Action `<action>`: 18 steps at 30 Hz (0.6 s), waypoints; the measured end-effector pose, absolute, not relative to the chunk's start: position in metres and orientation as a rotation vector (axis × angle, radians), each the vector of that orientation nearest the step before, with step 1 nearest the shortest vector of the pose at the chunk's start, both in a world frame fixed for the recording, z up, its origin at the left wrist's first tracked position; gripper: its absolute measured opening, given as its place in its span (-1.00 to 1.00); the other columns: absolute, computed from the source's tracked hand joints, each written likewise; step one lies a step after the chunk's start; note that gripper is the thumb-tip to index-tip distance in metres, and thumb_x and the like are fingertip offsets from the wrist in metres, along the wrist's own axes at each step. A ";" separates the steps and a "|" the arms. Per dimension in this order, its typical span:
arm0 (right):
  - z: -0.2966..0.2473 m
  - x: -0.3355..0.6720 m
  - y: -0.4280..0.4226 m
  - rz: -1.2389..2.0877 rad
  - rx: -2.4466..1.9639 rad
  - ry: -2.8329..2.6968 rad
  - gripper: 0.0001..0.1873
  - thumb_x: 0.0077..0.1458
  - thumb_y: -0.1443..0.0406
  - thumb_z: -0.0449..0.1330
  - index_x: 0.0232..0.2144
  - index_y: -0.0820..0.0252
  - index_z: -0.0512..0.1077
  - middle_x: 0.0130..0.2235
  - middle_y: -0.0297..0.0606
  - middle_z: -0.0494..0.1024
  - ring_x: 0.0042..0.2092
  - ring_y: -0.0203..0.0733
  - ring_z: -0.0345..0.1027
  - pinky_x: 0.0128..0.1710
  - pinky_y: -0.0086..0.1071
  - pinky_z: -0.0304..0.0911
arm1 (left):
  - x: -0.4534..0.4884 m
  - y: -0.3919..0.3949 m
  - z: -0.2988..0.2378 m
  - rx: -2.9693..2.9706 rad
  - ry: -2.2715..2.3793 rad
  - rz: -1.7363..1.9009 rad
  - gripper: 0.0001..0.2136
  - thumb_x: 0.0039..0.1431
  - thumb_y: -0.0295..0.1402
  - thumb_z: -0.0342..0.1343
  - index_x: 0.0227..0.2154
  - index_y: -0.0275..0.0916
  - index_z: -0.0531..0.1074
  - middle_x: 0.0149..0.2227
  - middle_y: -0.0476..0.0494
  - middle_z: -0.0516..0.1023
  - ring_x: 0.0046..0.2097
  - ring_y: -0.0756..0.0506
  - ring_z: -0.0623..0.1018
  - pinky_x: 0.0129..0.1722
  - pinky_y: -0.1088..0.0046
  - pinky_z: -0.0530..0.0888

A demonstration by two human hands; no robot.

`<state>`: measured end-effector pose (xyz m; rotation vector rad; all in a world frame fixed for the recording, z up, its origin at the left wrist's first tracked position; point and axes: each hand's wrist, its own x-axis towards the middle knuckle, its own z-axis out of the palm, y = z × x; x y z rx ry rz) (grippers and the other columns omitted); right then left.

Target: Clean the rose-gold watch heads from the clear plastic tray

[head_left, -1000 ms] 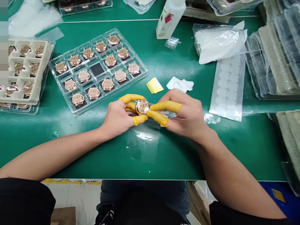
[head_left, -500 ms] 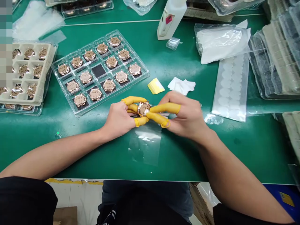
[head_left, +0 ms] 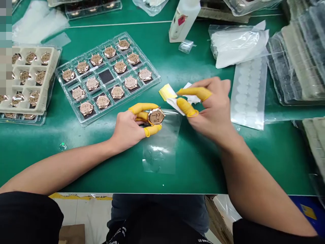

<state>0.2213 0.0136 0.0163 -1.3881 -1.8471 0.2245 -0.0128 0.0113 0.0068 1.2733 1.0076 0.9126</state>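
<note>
My left hand, with yellow finger cots, is closed around a rose-gold watch case held face up over a clear plastic film on the green table. My right hand, also in yellow cots, sits up and to the right of the case. Its thumb and forefinger pinch a small white strip. Just beyond the fingers lie a yellow sticky pad and a white wipe.
A clear tray with several watch cases lies to the left, a beige tray further left. A white bottle stands at the back. A sheet of round stickers, bags and stacked trays fill the right side.
My right hand has pulled away from the watch case, up and to the right, drawing a white strip with it. The left hand keeps the case almost in place.
</note>
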 end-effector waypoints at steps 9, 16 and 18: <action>0.034 0.226 0.007 0.813 -1.355 -1.855 -0.71 0.12 0.20 0.42 -0.08 0.05 0.63 -0.29 -0.32 0.69 -0.23 -0.12 0.56 -0.12 -0.16 0.49 | -0.018 0.009 0.006 1.545 0.995 0.973 -0.52 -0.06 -0.31 0.53 -0.02 -0.21 0.63 -0.11 -0.10 0.76 -0.12 -0.09 0.75 0.03 0.40 0.70; 0.039 0.234 0.011 0.910 -1.394 -1.888 -0.79 0.08 0.17 0.42 -0.23 0.10 0.62 -0.34 -0.28 0.69 -0.29 -0.12 0.57 -0.22 -0.19 0.48 | -0.018 0.015 0.006 1.542 0.952 0.990 -0.49 -0.10 -0.26 0.55 -0.04 -0.25 0.64 -0.06 -0.17 0.75 -0.12 -0.11 0.74 0.00 0.39 0.70; 0.039 0.235 0.011 0.884 -1.373 -1.911 -0.79 0.07 0.17 0.42 -0.24 0.10 0.61 -0.34 -0.27 0.70 -0.30 -0.12 0.57 -0.24 -0.21 0.47 | -0.017 0.016 0.006 1.530 0.923 0.999 -0.49 -0.11 -0.27 0.56 -0.04 -0.26 0.64 -0.05 -0.17 0.75 -0.13 -0.09 0.74 -0.01 0.41 0.70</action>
